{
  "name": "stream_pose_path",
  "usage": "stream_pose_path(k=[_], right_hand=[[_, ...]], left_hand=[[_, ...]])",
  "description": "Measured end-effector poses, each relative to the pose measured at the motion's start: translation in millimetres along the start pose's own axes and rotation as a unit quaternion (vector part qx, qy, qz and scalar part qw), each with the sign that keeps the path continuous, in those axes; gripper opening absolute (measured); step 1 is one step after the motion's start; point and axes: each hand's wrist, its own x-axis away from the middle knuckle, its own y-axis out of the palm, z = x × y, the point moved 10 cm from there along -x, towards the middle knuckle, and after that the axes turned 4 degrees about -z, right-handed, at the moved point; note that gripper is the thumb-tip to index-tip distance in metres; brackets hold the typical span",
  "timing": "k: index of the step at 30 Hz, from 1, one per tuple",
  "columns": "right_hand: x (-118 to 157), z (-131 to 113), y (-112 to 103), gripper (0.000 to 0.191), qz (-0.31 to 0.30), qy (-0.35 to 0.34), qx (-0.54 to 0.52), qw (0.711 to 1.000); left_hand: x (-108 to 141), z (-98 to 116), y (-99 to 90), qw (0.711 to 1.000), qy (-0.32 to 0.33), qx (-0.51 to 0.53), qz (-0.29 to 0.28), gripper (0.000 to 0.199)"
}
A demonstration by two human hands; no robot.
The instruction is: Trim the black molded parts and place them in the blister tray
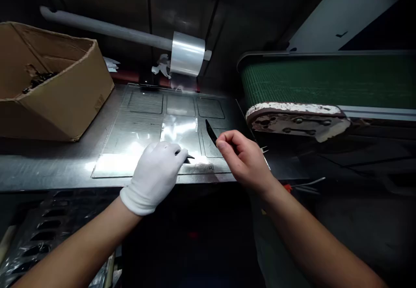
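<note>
My left hand (156, 171), in a white glove, is closed at the front of the metal plate (113, 149). From its fingers sticks out a small dark pointed piece (190, 157); the rest of it is hidden by the glove. My right hand (242, 155) is bare and pinches the lower end of a thin black strip (210, 131) between thumb and forefinger. That strip tilts up and to the left above the plate. Between the hands and a little beyond them, a shiny sheet of clear film (178, 129) lies on the plate.
On the left stands an open cardboard box (65, 101) with dark pieces inside. A film roll (187, 54) hangs on a pale tube (110, 30) at the back. To the right runs a green conveyor belt (325, 80). Trays of black parts (48, 225) sit below, at lower left.
</note>
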Motion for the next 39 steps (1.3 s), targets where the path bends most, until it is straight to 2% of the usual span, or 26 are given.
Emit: stream_pose_path(k=[2,4,8,11,15,18,20,22,25,28,30,33,35,37,39], right_hand=[[-5,0,5,0.012,-0.016,-0.014,0.020,1.000],[-11,-3,18,0.011,-0.055,-0.035,0.054,0.996],[-20,-11,55,0.015,-0.158,-0.069,0.165,0.971],[-26,-18,74,0.021,-0.206,-0.091,0.254,0.941],[-37,-20,90,0.026,-0.228,-0.109,0.324,0.912],[-45,-17,103,0.025,-0.241,-0.113,0.345,0.900],[-47,-13,106,0.025,-0.246,-0.105,0.339,0.902],[-44,-8,95,0.025,-0.221,-0.091,0.304,0.923],[-26,9,47,0.023,-0.130,-0.064,0.229,0.962],[6,52,-10,0.022,-0.074,-0.014,0.219,0.973],[26,83,-34,0.025,-0.087,0.007,0.245,0.966],[47,119,-46,0.023,-0.134,0.003,0.262,0.956],[52,131,-47,0.016,-0.132,0.004,0.254,0.958],[48,133,-49,0.016,-0.099,0.012,0.244,0.965],[39,123,-48,0.018,-0.057,0.020,0.229,0.972]], left_hand=[[13,16,11.5,0.983,0.041,-0.171,-0.051,0.023],[26,24,17.7,0.962,0.058,-0.260,-0.061,0.024],[42,24,23.1,0.961,0.034,-0.271,-0.040,0.028],[50,20,26.5,0.962,0.018,-0.270,-0.033,0.035],[55,17,28.0,0.963,0.017,-0.269,-0.031,0.040],[55,17,29.2,0.963,0.017,-0.266,-0.031,0.042],[55,17,28.4,0.965,0.017,-0.260,-0.025,0.042],[56,17,25.2,0.970,0.021,-0.240,-0.017,0.039],[58,21,8.7,0.981,0.050,-0.188,0.016,0.033],[60,23,-25.2,0.982,0.070,-0.149,0.095,0.033],[56,19,-46.0,0.981,0.055,-0.133,0.133,0.034],[43,15,-67.4,0.976,0.033,-0.138,0.166,0.027],[32,10,-75.3,0.972,0.015,-0.158,0.174,0.025],[18,2,-76.4,0.972,-0.002,-0.177,0.153,0.026],[5,-8,-71.8,0.976,0.002,-0.190,0.106,0.028]])
